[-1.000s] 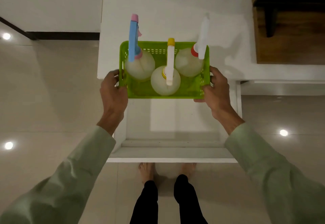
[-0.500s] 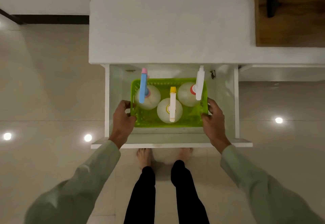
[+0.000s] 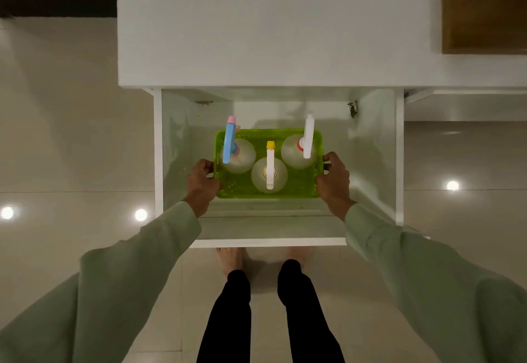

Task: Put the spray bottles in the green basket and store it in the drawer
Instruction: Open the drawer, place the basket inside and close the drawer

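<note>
The green basket [image 3: 302, 188] is inside the open white drawer [image 3: 271, 241], low near its bottom. Three clear spray bottles stand upright in it: one with a blue and pink trigger head [image 3: 230, 146] at the left, one with a yellow and white head [image 3: 270, 167] in the middle front, one with a white head and red collar [image 3: 308, 137] at the right. My left hand [image 3: 201, 181] grips the basket's left rim. My right hand [image 3: 333, 181] grips its right rim.
The white cabinet top [image 3: 271, 26] overhangs the drawer's back. A brown wooden unit [image 3: 484, 14] stands at the upper right. My bare feet and dark trouser legs [image 3: 265, 305] are on the tiled floor just in front of the drawer front.
The basket with the bottles has come off the cabinet top and gone down into the open drawer, both hands still gripping its sides.
</note>
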